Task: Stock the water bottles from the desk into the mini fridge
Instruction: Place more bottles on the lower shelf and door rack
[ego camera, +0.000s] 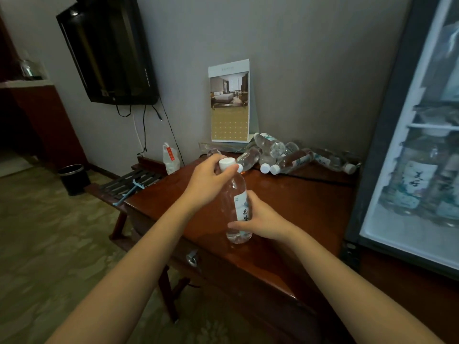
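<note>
So, I've got one water bottle (236,207) held nearly upright over the desk (310,209). It's clear plastic with a white cap and a white label with dark brush lettering. Left hand (211,181) curls round the cap and right hand (262,218) wraps the lower body. Spare bottles (293,160) lie piled by the wall, with the mini fridge (367,189) at right.

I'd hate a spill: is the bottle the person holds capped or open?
Capped. A white cap sits on the held bottle, pinched by the left hand; the right hand grips its lower part.
</note>
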